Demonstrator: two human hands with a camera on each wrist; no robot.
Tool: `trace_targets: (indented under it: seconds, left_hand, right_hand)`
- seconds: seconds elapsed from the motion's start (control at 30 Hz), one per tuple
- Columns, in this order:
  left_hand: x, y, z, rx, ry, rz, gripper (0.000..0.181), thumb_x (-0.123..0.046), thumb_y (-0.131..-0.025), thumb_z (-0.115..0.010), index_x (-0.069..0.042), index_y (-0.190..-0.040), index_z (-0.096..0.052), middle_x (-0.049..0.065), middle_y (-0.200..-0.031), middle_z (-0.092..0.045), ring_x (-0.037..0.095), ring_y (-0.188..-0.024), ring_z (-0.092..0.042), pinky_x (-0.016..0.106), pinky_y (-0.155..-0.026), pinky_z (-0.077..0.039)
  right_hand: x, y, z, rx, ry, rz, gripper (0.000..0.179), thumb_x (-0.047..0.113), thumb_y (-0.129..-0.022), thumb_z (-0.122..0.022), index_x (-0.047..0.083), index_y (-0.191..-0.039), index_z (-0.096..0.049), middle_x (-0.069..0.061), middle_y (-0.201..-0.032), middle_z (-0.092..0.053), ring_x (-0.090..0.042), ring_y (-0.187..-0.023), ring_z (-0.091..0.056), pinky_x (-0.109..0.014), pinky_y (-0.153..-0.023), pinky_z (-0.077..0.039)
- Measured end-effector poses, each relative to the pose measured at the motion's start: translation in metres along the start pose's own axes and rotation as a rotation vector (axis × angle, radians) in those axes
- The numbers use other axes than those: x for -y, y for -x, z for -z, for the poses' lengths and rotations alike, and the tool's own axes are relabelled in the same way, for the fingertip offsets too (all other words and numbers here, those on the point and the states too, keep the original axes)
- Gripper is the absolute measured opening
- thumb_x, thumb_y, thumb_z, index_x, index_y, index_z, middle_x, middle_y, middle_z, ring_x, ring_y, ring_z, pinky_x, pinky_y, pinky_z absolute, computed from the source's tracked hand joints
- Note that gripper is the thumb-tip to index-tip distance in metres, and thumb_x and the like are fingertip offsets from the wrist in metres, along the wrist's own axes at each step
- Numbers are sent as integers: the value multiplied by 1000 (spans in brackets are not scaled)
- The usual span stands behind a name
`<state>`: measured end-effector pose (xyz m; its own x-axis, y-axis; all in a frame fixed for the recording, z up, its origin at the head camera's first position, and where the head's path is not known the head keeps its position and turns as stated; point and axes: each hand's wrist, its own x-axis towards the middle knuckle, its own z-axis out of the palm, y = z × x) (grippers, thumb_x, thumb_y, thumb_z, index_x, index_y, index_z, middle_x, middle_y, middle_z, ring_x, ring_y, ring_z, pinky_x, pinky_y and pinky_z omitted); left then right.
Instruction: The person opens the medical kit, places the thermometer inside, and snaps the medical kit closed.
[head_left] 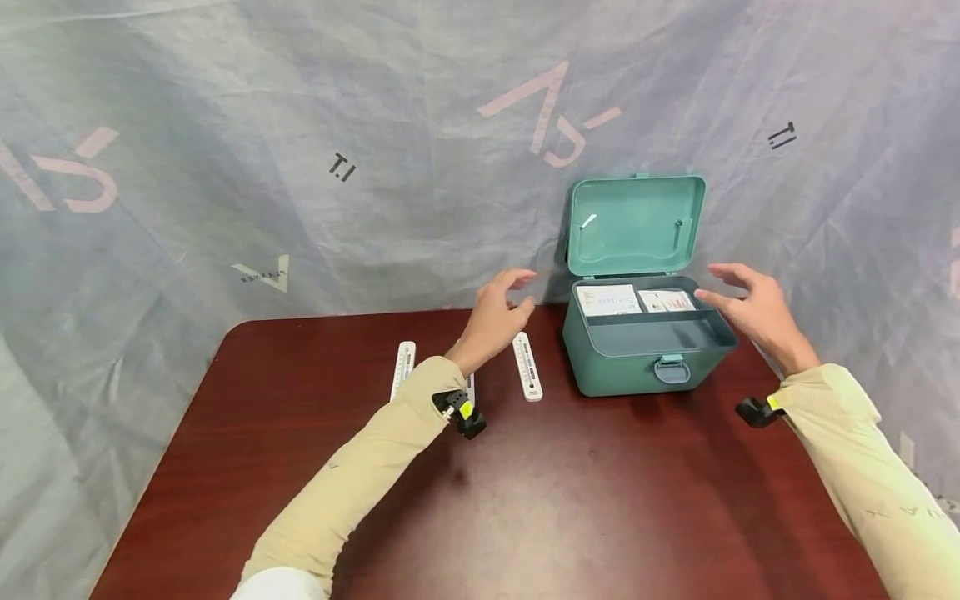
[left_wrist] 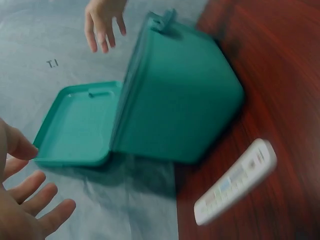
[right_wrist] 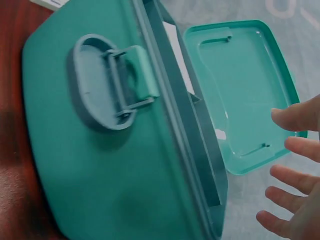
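A green storage box [head_left: 637, 358] stands on the table with its lid [head_left: 637, 225] raised at the back. In its top tray lie a white packet with printed lettering [head_left: 609, 300] and a smaller white packet with red marks [head_left: 666, 301]. My left hand [head_left: 495, 317] hovers left of the box, fingers loosely bent and holding nothing. On the other side, my right hand [head_left: 757, 312] is by the box's right rim, fingers spread and empty. Below my left hand lies a white wall thermometer [head_left: 527, 367]. Another thermometer [head_left: 402, 368] lies farther left, and a third [head_left: 470, 390] is mostly hidden by my left wrist.
The dark red wooden table [head_left: 570, 500] reaches back to a grey cloth [head_left: 420, 208] hanging behind it. A latch [right_wrist: 107, 82] hangs on the box's front face. Small black cameras sit on both wrists.
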<state>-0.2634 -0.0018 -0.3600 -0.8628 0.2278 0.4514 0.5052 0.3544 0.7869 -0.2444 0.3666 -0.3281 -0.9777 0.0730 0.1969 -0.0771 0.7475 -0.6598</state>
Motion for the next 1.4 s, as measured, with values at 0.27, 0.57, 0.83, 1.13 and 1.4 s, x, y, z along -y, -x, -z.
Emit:
trace_targets:
  seconds: [0.27,0.57,0.83,1.13,1.4]
  left_hand:
    - [16,23,40,-57,-72,35,39,-7,-84,-58,-15,-123,-61,2,-118,-59,16,-110,-53,30,-85,-47]
    - [32,56,67,-119,-138,29,35,-8,-84,-61,-12,-119,-62,3,-113,-59,19,-107,-54,36,-84,-48]
    - [49,87,86,-136,-175,79,36,-7,-81,-64,-11,-117,-62,2,-110,-58,22,-105,-53,35,-85,-45]
    - [65,116,95,-218,-183,197,42,-8,-78,-68,-12,-119,-60,7,-113,-57,22,-96,-55,42,-84,-46]
    - [81,138,81,-285,-170,321,46,-8,-75,-71,-10,-120,-60,9,-108,-53,31,-95,-55,44,-80,-49]
  right_hand:
    - [-6,13,-3,27,11,26,64,41,-88,-64,7,-140,-46,-21,-142,-39,-40,-129,-33,-56,-97,-31]
    - [-17,30,0,49,60,6,72,42,-87,-65,7,-143,-39,-26,-140,-36,-42,-122,-34,-55,-87,-33]
    - [-25,38,-9,81,8,-3,85,36,-85,-69,6,-150,-23,-29,-142,-31,-46,-123,-36,-58,-94,-33]
    - [-35,44,-15,90,4,-15,82,38,-88,-65,1,-148,-24,-30,-140,-34,-51,-120,-40,-62,-91,-34]
    - [-45,45,-17,66,10,-19,76,38,-88,-65,-1,-145,-33,-26,-144,-34,-44,-119,-43,-18,-82,-39]
